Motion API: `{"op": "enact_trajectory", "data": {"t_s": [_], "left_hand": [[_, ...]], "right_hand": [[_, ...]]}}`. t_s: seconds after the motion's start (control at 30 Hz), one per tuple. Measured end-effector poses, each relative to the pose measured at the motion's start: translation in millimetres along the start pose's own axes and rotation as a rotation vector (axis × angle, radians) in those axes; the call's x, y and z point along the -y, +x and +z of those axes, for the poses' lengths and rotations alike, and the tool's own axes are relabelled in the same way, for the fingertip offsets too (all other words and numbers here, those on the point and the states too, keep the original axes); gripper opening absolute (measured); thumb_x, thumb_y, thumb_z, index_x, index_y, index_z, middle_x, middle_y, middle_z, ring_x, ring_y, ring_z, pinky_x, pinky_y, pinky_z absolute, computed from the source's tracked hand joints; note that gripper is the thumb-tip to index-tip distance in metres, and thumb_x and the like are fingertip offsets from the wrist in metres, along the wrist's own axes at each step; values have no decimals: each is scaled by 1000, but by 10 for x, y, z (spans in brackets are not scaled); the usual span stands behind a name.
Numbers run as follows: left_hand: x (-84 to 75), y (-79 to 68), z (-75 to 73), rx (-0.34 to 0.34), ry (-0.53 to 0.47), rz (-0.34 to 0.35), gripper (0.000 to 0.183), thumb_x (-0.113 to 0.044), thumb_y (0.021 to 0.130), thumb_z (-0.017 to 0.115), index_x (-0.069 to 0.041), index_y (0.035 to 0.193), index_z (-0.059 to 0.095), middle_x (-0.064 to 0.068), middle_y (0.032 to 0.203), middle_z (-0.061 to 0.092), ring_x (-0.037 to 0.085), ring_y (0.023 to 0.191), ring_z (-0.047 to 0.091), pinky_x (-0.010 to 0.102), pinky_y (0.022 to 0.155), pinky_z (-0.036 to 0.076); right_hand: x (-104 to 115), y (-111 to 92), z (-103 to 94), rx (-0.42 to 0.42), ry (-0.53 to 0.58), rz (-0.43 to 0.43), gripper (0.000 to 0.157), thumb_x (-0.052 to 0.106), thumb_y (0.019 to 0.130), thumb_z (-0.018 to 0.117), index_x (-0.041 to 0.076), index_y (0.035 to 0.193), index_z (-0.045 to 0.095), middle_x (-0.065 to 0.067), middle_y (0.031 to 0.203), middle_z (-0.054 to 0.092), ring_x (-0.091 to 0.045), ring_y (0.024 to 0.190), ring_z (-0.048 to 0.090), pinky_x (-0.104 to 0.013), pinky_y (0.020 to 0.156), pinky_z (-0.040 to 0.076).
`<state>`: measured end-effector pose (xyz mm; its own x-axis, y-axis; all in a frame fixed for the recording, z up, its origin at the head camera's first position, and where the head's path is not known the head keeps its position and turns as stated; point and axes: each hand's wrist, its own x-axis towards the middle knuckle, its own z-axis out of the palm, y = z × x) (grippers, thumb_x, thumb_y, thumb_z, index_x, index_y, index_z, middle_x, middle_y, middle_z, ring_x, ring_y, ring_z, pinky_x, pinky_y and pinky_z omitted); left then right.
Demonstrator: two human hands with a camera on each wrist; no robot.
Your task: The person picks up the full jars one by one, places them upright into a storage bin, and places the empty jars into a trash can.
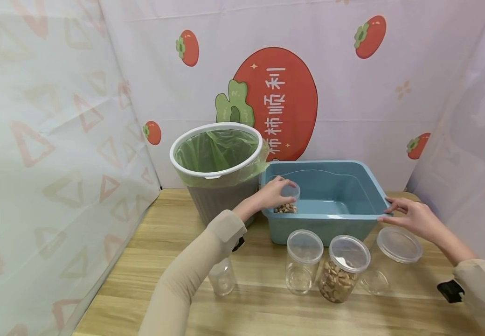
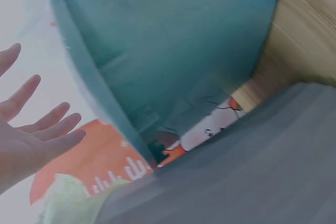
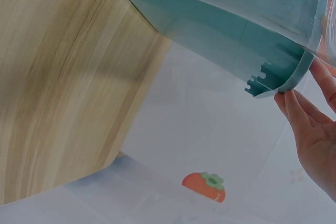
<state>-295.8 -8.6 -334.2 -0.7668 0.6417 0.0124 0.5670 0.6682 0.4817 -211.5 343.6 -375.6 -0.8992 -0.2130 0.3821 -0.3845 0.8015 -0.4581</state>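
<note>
My left hand reaches into the left end of a blue plastic basin, its fingertips around the top of a clear lidded jar with brown nut-like pieces at its bottom. In the left wrist view that hand has its fingers spread and extended beyond the basin's rim; the jar is hidden there. At the basin's right front corner, my right hand pinches the rim between thumb and fingers. The right wrist view shows this hand at the rim's corner, partly behind a clear jar.
Before the basin stand a clear lidded jar, a jar of tan pieces and a wider jar. Another clear jar is partly behind my left sleeve. A grey bin with green liner stands left of the basin.
</note>
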Motion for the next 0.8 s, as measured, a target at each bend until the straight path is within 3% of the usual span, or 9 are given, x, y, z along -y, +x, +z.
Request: {"op": "enact_trajectory", "data": {"t_s": [0.37,0.57,0.8], "left_hand": [[-306,-279,-41,-57,-53,123,38,-28,86,57,-11,120,53,7,122,48,18,113,44,27,91,38],[-495,-403,55,-51,-71,197,37,-28,86,57,-12,119,54,5,117,50,14,97,53,21,82,42],[-688,-464,232,-19,-3,243,38,-32,86,56,-14,120,53,2,116,51,12,106,49,17,86,39]], "right_hand": [[-4,5,16,-5,2,-6,19,22,66,77,11,72,63,-31,107,55,25,84,33,4,66,31],[0,9,16,-7,11,-12,19,21,66,77,11,72,63,-31,107,55,27,85,30,4,67,30],[-8,0,6,6,32,-1,19,20,67,77,10,73,62,-32,109,53,29,85,28,4,67,30]]}}
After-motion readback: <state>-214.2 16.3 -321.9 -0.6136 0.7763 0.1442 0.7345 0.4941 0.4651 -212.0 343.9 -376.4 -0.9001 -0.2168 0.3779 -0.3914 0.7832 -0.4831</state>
